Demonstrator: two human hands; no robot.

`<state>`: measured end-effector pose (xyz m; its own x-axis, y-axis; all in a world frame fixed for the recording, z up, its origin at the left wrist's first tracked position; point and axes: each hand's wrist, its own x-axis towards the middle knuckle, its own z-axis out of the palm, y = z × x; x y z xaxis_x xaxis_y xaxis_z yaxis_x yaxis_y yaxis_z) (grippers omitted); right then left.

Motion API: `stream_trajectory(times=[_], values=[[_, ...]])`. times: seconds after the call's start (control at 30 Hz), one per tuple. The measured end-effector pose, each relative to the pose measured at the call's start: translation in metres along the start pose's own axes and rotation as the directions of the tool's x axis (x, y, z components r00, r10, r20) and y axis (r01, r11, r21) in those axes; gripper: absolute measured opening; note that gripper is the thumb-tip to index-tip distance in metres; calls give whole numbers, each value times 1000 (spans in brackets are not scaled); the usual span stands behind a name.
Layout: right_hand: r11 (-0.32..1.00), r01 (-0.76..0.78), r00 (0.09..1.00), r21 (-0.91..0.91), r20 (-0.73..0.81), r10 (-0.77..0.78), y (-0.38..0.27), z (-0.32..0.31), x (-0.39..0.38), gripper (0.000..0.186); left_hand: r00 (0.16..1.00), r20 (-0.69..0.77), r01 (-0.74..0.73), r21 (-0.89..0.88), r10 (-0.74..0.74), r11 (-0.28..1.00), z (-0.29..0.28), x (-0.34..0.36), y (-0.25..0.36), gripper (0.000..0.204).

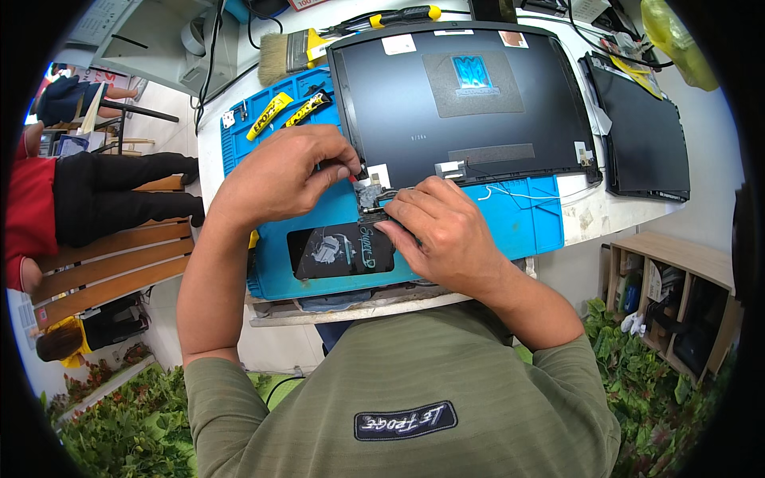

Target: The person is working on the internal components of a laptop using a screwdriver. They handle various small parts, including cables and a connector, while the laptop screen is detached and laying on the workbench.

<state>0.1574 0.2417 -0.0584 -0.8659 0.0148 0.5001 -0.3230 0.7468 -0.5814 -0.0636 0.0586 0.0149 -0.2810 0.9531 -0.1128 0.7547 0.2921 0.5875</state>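
Observation:
A dark laptop lid (pixel 390 95) lies on the blue work mat (pixel 319 288), its lower edge toward me. My left hand (pixel 287 171) is at the lid's near-left corner, thumb and forefinger pinched together. A small red bit shows by the fingertips, but what they hold is too small to name. My right hand (pixel 442 231) grips a small dark-and-metal laptop hinge (pixel 371 210) at that same corner, thumb below and fingers above. Greyish material covers part of the corner beside it. Under my right hand lies a black rectangular pad (pixel 339 253) with a whitish smear on it.
Two yellow-and-black adhesive tubes (pixel 269 116) lie on the mat at left. Behind them are a wide brush (pixel 285 57) and a yellow-handled tool (pixel 410 16). Another dark laptop panel (pixel 647 135) is at the right. A white cable (pixel 518 193) trails along the lid's near edge.

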Motion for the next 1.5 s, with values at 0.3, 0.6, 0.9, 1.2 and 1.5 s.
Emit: stream_trajectory(times=[0.3,0.6,0.9,1.2,1.5], values=[[1000,6,1000,-3,-8,-6,0,1,0,18,1000,14,-17,8,17,1000,3,2,2,9],[1000,0,1000,0,-4,0,0,1,-1,18,999,20,-28,24,28,999,3,2,3,9],[1000,-2,1000,-4,8,2,-1,0,0,19,1000,13,-10,2,10,1000,5,1,4,8],[1000,2,1000,0,1,-2,-1,0,0,17,1000,25,-15,12,15,1000,5,1,8,9],[1000,-9,1000,-16,23,10,-2,-3,1,24,999,39,-23,4,23,1000,8,0,8,7]])
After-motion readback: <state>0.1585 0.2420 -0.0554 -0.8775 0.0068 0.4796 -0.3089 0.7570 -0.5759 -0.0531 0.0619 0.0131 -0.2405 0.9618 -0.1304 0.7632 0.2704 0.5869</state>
